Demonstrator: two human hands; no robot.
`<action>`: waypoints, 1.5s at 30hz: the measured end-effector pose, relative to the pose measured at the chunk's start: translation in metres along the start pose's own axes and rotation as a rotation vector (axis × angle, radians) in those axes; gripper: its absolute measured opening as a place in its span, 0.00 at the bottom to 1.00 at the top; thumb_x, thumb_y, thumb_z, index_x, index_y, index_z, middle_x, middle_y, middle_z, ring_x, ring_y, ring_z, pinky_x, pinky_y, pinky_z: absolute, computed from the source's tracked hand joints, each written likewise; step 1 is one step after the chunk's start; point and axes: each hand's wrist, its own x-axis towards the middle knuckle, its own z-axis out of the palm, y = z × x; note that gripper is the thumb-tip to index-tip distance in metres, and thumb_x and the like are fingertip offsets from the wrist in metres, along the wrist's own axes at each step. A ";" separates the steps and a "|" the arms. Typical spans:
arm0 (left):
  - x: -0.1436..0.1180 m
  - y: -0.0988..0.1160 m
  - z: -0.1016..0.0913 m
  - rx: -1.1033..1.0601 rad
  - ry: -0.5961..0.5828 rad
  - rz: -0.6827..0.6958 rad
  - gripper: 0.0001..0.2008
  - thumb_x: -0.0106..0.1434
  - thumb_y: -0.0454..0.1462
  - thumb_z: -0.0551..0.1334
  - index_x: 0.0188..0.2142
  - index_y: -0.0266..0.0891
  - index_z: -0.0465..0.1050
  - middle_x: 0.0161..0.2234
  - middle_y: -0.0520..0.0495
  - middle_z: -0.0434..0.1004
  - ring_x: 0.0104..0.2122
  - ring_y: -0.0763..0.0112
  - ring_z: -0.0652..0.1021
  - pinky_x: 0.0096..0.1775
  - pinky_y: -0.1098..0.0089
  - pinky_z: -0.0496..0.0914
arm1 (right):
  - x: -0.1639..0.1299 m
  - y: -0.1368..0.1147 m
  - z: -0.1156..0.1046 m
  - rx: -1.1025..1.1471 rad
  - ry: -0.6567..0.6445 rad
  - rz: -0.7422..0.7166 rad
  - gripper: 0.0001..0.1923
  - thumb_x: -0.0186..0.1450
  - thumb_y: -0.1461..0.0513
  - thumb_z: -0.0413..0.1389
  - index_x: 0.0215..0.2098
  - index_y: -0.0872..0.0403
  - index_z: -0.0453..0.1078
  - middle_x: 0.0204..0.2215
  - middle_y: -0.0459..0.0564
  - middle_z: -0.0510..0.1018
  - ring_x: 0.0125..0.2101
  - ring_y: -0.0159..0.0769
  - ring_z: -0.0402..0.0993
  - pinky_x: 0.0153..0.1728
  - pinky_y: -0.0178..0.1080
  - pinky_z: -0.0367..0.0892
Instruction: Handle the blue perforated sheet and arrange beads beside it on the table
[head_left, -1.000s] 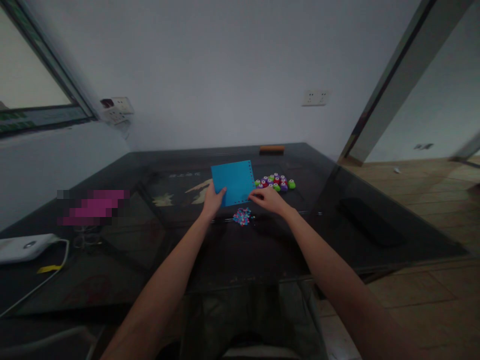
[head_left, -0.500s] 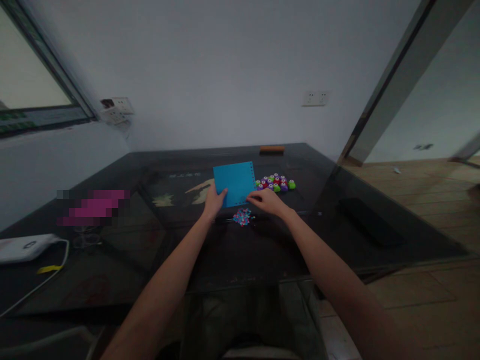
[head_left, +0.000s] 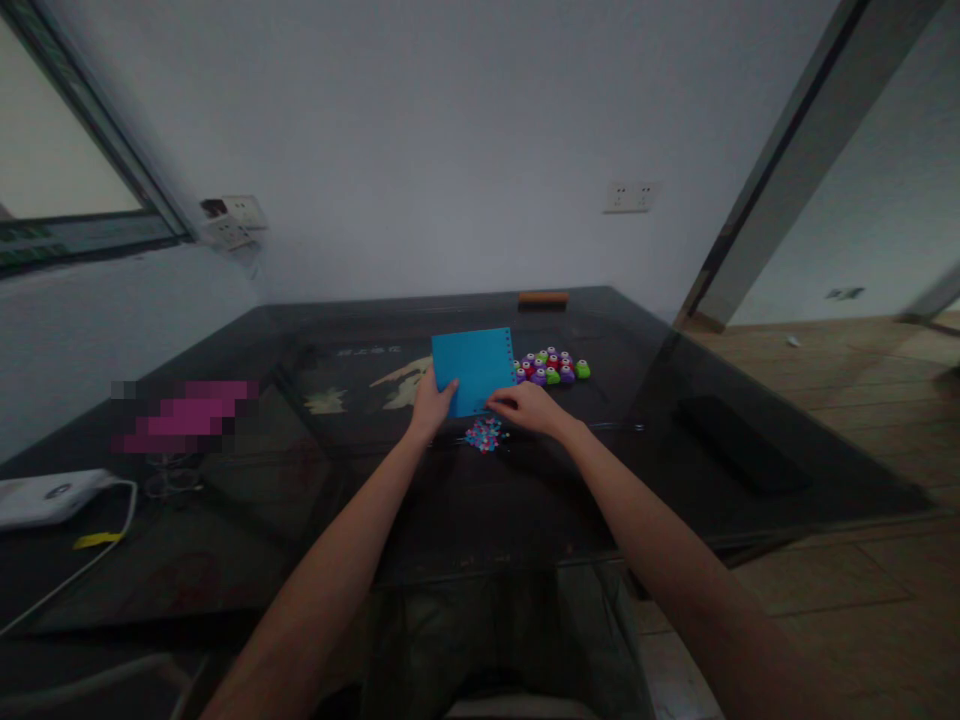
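Note:
A blue sheet of paper [head_left: 475,364] with small holes along its right edge is held tilted above the dark glass table [head_left: 450,500]. My left hand [head_left: 431,405] grips its lower left corner. My right hand [head_left: 525,408] is closed at the sheet's lower right edge; what it holds there is hidden. A small heap of pink and blue paper bits [head_left: 484,434] lies just below the sheet. A cluster of several small purple, green and red punches [head_left: 551,367] sits to the right of the sheet.
A flat dark object [head_left: 739,455] lies at the right of the table. An orange-topped bar [head_left: 543,298] sits at the far edge. A white device [head_left: 45,497] with a cable and a yellow tag is at the near left. A blurred pink patch [head_left: 184,415] is left of centre.
The blue sheet has shifted slightly to the right and turned more upright. Both hands stayed on it, with my right hand moving a little left along the lower edge.

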 end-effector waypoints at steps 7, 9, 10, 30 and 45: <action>0.000 0.000 0.002 -0.015 -0.017 0.013 0.17 0.55 0.34 0.61 0.46 0.35 0.69 0.44 0.39 0.74 0.45 0.56 0.73 0.51 0.53 0.64 | 0.000 -0.006 0.004 -0.021 -0.028 -0.004 0.13 0.66 0.57 0.50 0.40 0.50 0.75 0.32 0.49 0.80 0.30 0.34 0.72 0.31 0.34 0.58; -0.001 0.000 0.002 -0.003 -0.018 0.008 0.17 0.55 0.34 0.61 0.46 0.35 0.69 0.45 0.38 0.74 0.45 0.55 0.73 0.51 0.54 0.65 | 0.000 -0.006 0.005 -0.026 -0.032 -0.007 0.12 0.66 0.57 0.50 0.40 0.50 0.75 0.33 0.49 0.80 0.31 0.35 0.72 0.32 0.34 0.58; -0.001 0.001 0.002 0.002 -0.016 0.003 0.17 0.55 0.33 0.61 0.45 0.35 0.69 0.44 0.38 0.74 0.45 0.55 0.73 0.51 0.53 0.65 | 0.001 -0.007 0.005 -0.023 -0.033 -0.008 0.12 0.65 0.57 0.50 0.40 0.50 0.75 0.33 0.49 0.80 0.31 0.35 0.73 0.32 0.35 0.58; -0.003 0.007 -0.002 0.010 0.012 0.036 0.17 0.58 0.34 0.60 0.48 0.33 0.67 0.45 0.38 0.74 0.45 0.56 0.74 0.51 0.57 0.65 | 0.008 0.019 0.002 0.295 0.679 0.322 0.17 0.60 0.58 0.56 0.46 0.55 0.66 0.33 0.51 0.74 0.29 0.36 0.68 0.34 0.38 0.64; -0.003 -0.026 0.016 -0.111 -0.012 0.028 0.21 0.58 0.35 0.60 0.51 0.37 0.66 0.46 0.41 0.74 0.45 0.58 0.75 0.50 0.55 0.67 | 0.009 0.045 0.027 0.266 0.440 0.402 0.01 0.57 0.65 0.56 0.27 0.55 0.69 0.23 0.47 0.75 0.27 0.36 0.73 0.31 0.36 0.66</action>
